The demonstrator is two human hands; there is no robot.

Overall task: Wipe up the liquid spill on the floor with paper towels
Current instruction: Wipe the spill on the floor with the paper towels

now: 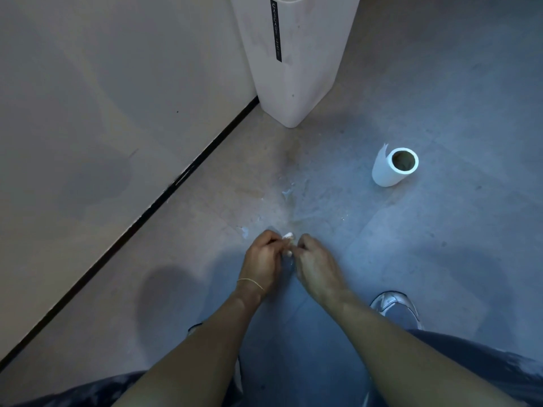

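A thin liquid spill [289, 198] shines on the grey floor in front of me, with small wet patches trailing toward my hands. My left hand [263, 259] and my right hand [316, 259] are close together low over the floor, both pinched on a small crumpled bit of white paper towel [288, 236] between them. Most of that paper is hidden by my fingers. A nearly used-up paper towel roll [392, 167] lies on its side to the right, well beyond my hands, with a loose sheet end sticking up.
A tall white bin [293, 69] stands against the wall [102, 113] at the back. The wall's black baseboard [164, 195] runs diagonally on the left. My grey shoe [396, 306] rests on the floor at the right, and my knees fill the bottom edge.
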